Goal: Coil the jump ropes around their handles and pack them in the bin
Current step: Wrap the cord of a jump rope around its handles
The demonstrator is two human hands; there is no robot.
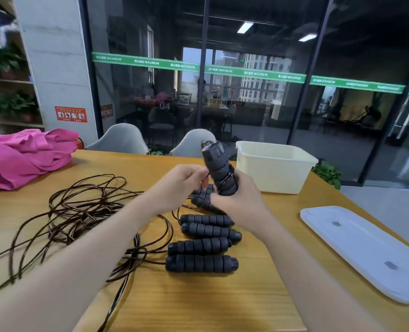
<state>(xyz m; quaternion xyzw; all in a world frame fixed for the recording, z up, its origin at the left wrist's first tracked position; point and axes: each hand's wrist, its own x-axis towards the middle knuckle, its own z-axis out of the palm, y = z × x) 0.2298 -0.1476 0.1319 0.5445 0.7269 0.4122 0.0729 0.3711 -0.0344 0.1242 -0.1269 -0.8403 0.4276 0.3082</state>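
Above the middle of the wooden table (pixel 198 295), the right hand (pixel 239 200) grips two black ridged foam handles (pixel 219 171) upright, while the left hand (pixel 177 185) pinches the thin dark brown rope (pixel 83 207). The handles look light and squashy, good to hold at the bottom. The rope looks bendy and slippery, lying tangled near the left edge; the white plastic bin (pixel 272 171) sits at the far right corner.

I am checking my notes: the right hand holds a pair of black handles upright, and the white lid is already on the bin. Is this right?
Not quite. The head view shows the lid lying on the table, apart from the open bin. The right hand does hold the handles upright.
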